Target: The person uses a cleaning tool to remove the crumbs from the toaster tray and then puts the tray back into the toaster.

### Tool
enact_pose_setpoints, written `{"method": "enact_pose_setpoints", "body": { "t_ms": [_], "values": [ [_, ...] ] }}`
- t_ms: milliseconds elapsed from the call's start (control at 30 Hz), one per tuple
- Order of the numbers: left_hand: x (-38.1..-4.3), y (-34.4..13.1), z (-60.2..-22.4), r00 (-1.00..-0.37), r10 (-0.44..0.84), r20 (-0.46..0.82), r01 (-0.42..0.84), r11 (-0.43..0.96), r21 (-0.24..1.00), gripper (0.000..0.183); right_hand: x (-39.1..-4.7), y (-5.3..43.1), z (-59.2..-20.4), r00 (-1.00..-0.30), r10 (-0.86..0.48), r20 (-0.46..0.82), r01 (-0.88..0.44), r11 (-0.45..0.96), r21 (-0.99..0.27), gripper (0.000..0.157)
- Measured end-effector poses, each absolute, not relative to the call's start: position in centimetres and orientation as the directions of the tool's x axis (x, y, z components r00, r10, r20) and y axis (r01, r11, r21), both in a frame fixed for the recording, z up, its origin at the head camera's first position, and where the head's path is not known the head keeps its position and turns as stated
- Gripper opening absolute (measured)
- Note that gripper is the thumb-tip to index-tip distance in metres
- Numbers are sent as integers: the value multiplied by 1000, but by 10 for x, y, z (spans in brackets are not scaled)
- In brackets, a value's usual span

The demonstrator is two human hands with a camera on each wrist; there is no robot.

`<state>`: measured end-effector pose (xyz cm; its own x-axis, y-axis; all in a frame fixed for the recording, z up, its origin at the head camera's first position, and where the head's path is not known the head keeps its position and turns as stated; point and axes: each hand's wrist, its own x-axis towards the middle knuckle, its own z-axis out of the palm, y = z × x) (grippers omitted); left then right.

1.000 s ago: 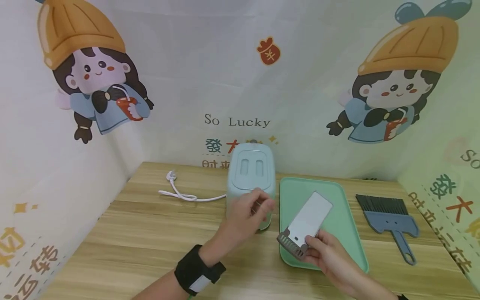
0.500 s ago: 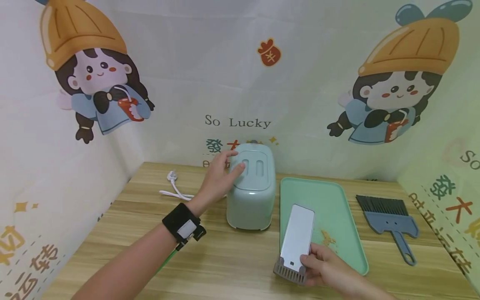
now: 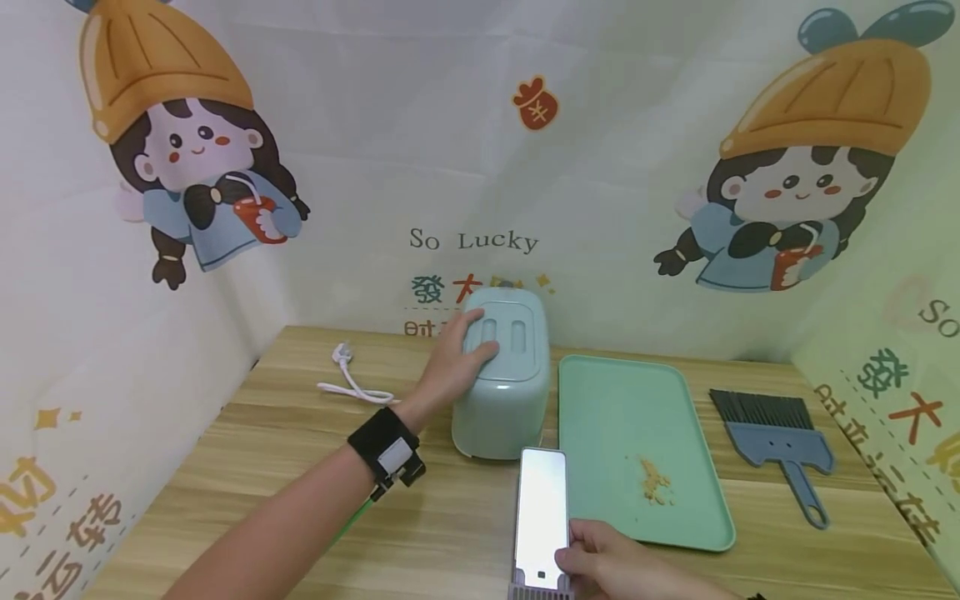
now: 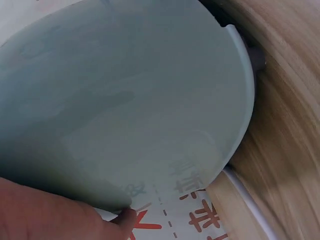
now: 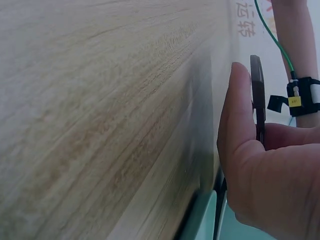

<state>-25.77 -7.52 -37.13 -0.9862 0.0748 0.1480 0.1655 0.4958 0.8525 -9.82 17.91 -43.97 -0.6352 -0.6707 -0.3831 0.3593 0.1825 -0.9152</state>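
A pale green toaster [image 3: 501, 417] with two slot-shaped recesses in its top stands at the back middle. My left hand [image 3: 450, 358] grips its upper left edge, thumb and fingertips on the top. In the left wrist view the toaster's side [image 4: 140, 100] fills most of the picture, with part of the left hand [image 4: 60, 215] at its edge. My right hand [image 3: 603, 562] pinches a crumb tray [image 3: 542, 508], a shiny metal plate with a slotted grey end, in front of the toaster. In the right wrist view the crumb tray [image 5: 257, 85] shows edge-on between thumb and fingers of the right hand [image 5: 270, 175].
A green tray [image 3: 622, 400] with brown crumbs [image 3: 654, 482] lies right of the toaster. Farther right lies a blue brush [image 3: 780, 446] with dark bristles. A white cord with plug [image 3: 342, 354] lies left of the toaster on the wooden table [image 3: 277, 450].
The left hand has moved up from the toaster's front onto its upper left edge. The right hand has carried the crumb tray left and nearer, off the green tray, uncovering the crumbs.
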Motion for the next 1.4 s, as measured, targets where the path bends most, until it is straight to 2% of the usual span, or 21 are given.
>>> {"method": "enact_pose_setpoints", "body": {
  "t_ms": [133, 300, 533, 1000, 1133, 1400],
  "values": [
    [-256, -75, -374, -981, 95, 167, 193, 468, 862, 56, -99, 170, -443, -642, -654, -399, 316, 249, -916, 16],
    [-256, -74, -375, -981, 100, 168, 195, 447, 873, 56, -99, 160, -449, -640, -639, -428, 330, 274, -903, 19],
    [-258, -74, -377, -981, 103, 163, 191, 428, 883, 55, -104, 138, -458, -627, -652, -427, 431, 166, -887, 11],
    [-257, -76, -377, -983, 106, 149, 179, 411, 894, 54, -121, 124, -455, -591, -700, -400, 480, 94, -872, 18],
    [-256, -77, -378, -983, 100, 156, 184, 413, 892, 55, -128, 120, -456, -599, -703, -382, 477, 69, -876, 17],
    [-256, -76, -378, -981, 104, 165, 193, 409, 892, 56, -137, 116, -455, -661, -637, -396, 461, 71, -885, 17]
  ]
}}
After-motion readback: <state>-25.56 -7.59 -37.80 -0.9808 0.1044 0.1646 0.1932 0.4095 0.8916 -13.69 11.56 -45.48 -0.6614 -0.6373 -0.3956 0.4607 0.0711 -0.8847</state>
